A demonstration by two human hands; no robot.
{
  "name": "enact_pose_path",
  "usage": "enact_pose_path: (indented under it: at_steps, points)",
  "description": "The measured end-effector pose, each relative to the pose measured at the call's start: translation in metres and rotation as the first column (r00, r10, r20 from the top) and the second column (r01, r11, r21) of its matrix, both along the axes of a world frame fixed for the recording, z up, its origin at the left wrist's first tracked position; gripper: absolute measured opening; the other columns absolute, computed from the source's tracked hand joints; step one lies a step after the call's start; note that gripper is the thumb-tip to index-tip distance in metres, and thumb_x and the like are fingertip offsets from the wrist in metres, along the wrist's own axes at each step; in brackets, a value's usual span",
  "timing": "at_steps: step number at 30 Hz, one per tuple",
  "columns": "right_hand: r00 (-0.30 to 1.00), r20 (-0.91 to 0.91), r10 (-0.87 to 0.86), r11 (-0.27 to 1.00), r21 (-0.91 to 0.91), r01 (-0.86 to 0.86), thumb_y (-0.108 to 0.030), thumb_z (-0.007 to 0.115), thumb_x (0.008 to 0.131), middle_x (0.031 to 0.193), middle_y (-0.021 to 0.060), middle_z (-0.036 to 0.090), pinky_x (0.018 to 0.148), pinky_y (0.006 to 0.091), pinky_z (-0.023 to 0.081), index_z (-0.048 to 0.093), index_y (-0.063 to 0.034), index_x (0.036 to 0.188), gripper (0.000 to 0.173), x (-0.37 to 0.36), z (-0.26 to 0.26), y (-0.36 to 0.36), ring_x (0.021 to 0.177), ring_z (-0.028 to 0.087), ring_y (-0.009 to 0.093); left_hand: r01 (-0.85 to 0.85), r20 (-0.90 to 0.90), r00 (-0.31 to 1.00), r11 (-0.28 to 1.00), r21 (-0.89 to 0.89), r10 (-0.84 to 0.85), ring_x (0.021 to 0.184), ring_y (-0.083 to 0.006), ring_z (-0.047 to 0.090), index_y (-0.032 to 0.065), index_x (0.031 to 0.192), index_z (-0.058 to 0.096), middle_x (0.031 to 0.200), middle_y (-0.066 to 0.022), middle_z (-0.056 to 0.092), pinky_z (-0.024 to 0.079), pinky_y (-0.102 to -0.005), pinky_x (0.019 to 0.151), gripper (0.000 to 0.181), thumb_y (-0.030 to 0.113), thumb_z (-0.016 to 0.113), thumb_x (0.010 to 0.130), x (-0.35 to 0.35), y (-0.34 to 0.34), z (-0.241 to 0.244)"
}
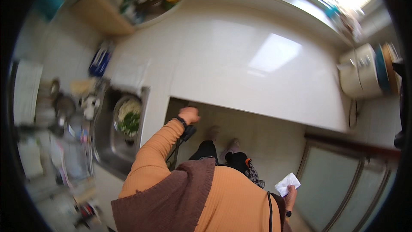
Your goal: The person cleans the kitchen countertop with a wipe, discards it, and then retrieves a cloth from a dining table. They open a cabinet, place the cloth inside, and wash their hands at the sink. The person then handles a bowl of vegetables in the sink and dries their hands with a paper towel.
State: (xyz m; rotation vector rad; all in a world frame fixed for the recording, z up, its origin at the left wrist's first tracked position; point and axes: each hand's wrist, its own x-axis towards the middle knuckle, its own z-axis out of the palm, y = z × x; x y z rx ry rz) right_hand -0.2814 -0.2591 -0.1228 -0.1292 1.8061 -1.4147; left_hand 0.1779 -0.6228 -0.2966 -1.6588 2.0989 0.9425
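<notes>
My left hand point(190, 115) is stretched out just below the front edge of the white countertop point(209, 67), right of the sink. Its fingers look curled, but blur hides whether they hold anything. A black device with a cable point(188, 132) shows beside that wrist. Low on the right, at my side, my right hand point(291, 195) grips a folded white paper tissue point(287, 184). In the steel sink point(111, 154) sits a round bowl point(116, 109) holding chopped green vegetables point(129, 123) and a pale, shredded-looking food point(129, 109).
A cream appliance point(359, 71), perhaps a rice cooker, stands on the right, its cord hanging near the counter. Glass-panelled doors point(328, 180) are at lower right. Blurred kitchenware point(64, 106) crowds the left. A blue box point(100, 59) stands behind the sink.
</notes>
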Motion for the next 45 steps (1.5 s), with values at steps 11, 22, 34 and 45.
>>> enact_pose_path:
  at_steps: [11,22,34,45]
  points:
    - [0.609,-0.010,0.793,0.609,-0.027,-0.793,-0.010,0.050,0.081,0.093,0.0030,0.061,0.073,0.0270,0.047,0.057,0.0024,0.107,0.030,-0.014,0.047,-0.197,0.081,0.057,0.013,-0.375,-0.570,0.768,0.926,-0.032,0.291,0.102,-0.0387,0.055,-0.0004,0.115,0.055,0.107,-0.0232,0.059,0.045,-0.0432,0.089,0.043,0.028,0.059,0.083,-0.064,0.167,0.105]
    - [0.296,-0.037,0.955,0.296,0.007,-0.955,-0.011,0.049,0.078,0.097,0.0044,0.062,0.079,0.0283,0.045,0.058,0.0029,0.113,0.039,0.012,0.019,-0.228,0.086,0.057,0.015,-0.808,-0.672,0.346,0.572,0.140,0.655,0.095,-0.0224,0.063,-0.0021,0.113,0.058,0.103,-0.0145,0.065,0.050,-0.0322,0.082,0.032,0.018,0.060,0.088,-0.038,0.235,0.119]
    - [0.386,-0.015,0.922,0.387,0.061,-0.920,-0.007,0.045,0.082,0.089,0.0013,0.060,0.068,0.0246,0.045,0.059,0.0003,0.107,0.029,0.127,0.046,-0.238,0.078,0.055,0.011,-0.963,-0.727,-0.270,-0.181,0.201,0.631,0.105,-0.0274,0.057,-0.0109,0.127,0.043,0.116,-0.0215,0.059,0.045,-0.0343,0.090,0.055,0.021,0.060,0.086,0.209,0.231,0.049]
    - [0.237,0.028,0.971,0.233,0.113,-0.966,-0.004,0.045,0.080,0.089,0.0010,0.061,0.064,0.0241,0.046,0.059,0.0010,0.107,0.031,0.291,0.048,-0.237,0.074,0.055,0.010,-0.929,-0.534,-0.145,0.070,0.362,0.833,0.054,-0.0228,0.054,-0.0030,0.074,0.056,0.065,-0.0125,0.055,0.045,-0.0394,0.056,0.033,0.028,0.056,0.084,0.358,0.200,-0.064]
